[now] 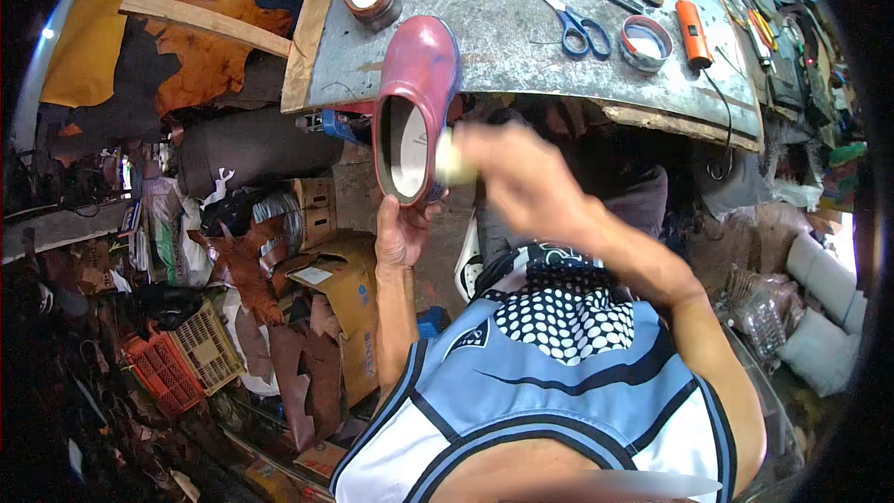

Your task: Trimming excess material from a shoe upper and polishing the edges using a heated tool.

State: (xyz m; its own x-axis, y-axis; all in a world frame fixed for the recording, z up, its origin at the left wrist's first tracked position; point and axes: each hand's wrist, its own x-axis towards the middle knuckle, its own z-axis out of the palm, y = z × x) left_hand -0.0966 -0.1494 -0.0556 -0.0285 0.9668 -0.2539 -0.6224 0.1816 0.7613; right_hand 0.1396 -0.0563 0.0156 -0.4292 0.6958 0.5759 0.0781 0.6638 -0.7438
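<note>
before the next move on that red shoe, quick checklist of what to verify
1. Left hand grips the red shoe at its heel: ok.
2. Shoe opening faces the person, insole visible: ok.
3. Right hand holds a small pale thing beside the opening: ok; what it is, cannot tell, blurred.
4. Shoe toe over the grey bench edge; resting or apart: cannot tell.
5. Blue scissors lie clear of both hands: ok.
</note>
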